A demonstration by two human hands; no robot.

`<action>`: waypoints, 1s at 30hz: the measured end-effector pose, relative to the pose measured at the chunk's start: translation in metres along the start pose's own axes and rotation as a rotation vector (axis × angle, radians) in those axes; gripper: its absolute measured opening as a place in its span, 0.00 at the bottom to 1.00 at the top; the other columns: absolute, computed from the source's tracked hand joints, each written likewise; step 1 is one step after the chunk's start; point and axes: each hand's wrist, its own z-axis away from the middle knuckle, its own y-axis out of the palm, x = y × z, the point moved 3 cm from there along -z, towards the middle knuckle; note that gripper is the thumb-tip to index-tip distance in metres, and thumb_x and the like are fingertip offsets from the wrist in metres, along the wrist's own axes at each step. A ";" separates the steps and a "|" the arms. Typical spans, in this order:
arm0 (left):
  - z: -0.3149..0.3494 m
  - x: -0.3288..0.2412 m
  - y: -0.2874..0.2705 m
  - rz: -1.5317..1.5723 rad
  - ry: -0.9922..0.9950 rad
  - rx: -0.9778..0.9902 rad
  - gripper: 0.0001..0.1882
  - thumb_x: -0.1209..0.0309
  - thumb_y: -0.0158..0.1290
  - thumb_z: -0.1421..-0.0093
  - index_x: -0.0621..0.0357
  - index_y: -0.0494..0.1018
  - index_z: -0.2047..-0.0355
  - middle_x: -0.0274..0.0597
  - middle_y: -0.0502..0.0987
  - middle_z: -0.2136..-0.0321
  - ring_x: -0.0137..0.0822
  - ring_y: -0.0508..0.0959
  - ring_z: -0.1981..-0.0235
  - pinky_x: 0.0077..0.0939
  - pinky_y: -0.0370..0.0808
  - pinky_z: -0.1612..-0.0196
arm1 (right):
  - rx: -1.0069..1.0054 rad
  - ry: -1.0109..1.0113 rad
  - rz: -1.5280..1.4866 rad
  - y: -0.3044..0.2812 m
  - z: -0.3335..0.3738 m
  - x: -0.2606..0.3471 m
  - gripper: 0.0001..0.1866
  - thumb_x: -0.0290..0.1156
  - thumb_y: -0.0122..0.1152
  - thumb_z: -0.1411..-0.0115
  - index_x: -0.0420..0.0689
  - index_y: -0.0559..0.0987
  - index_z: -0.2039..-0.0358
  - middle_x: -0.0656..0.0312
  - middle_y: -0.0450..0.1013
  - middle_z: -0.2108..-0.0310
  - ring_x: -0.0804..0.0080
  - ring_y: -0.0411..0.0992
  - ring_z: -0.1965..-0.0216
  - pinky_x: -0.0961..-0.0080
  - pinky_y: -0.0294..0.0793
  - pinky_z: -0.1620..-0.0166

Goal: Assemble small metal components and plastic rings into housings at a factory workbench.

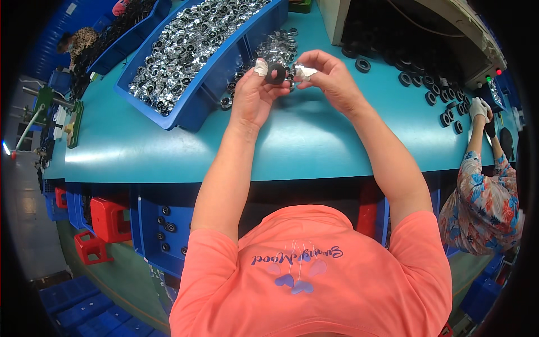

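Observation:
My left hand pinches a small black ring between thumb and fingers, held above the teal table. A white tape wrap covers its fingertip. My right hand grips a small shiny metal part just to the right of the ring, nearly touching it. Both hands hover near a loose heap of shiny metal parts lying on the table beside a blue bin.
A large blue bin full of shiny ring-shaped parts stands at the upper left. Black rings lie scattered at the upper right by a machine. A co-worker in a flowered sleeve reaches in from the right. Red stools stand under the table.

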 end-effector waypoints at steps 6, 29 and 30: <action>0.000 0.002 0.003 0.000 0.014 -0.027 0.15 0.58 0.51 0.31 0.59 0.73 0.57 0.39 0.79 0.65 0.35 0.80 0.65 0.29 0.81 0.63 | 0.005 -0.048 0.058 0.011 0.003 -0.004 0.17 0.23 0.69 0.47 0.39 0.78 0.56 0.62 0.78 0.59 0.74 0.76 0.54 0.75 0.77 0.49; -0.002 0.012 0.006 -0.103 0.017 0.014 0.17 0.63 0.51 0.31 0.62 0.72 0.48 0.41 0.78 0.55 0.33 0.79 0.56 0.31 0.80 0.52 | -0.211 -0.370 0.576 0.018 0.008 0.000 0.12 0.24 0.70 0.51 0.43 0.83 0.64 0.62 0.77 0.64 0.70 0.78 0.63 0.76 0.79 0.58; -0.002 0.012 0.008 -0.093 0.014 0.023 0.17 0.63 0.51 0.31 0.62 0.72 0.48 0.41 0.78 0.55 0.33 0.79 0.56 0.31 0.79 0.52 | -0.224 -0.376 0.600 0.018 0.008 0.002 0.12 0.24 0.70 0.51 0.43 0.83 0.64 0.62 0.77 0.65 0.70 0.78 0.64 0.76 0.79 0.58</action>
